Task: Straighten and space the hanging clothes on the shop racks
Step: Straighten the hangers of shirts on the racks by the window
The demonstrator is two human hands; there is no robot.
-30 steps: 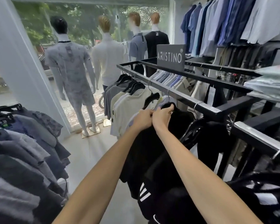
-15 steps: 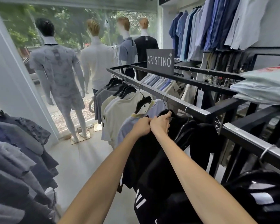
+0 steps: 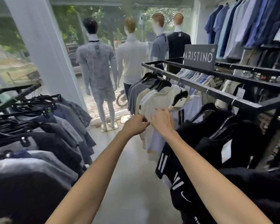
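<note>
The left hand (image 3: 136, 125), loosely curled, and right hand (image 3: 162, 120), spread, both empty, reach the cream shirt (image 3: 160, 99), which probably needs sliding along the rail (image 3: 217, 92).

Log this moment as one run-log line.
phase: straightening rack | left hand: curled at cream shirt, grip unclear | right hand: open, spread toward same shirt

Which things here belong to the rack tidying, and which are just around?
Job: left hand, right hand, cream shirt they reach, pale blue shirt, black shirts, rack rail.
Just around: mannequins, ARISTINO sign, pillar.
</note>
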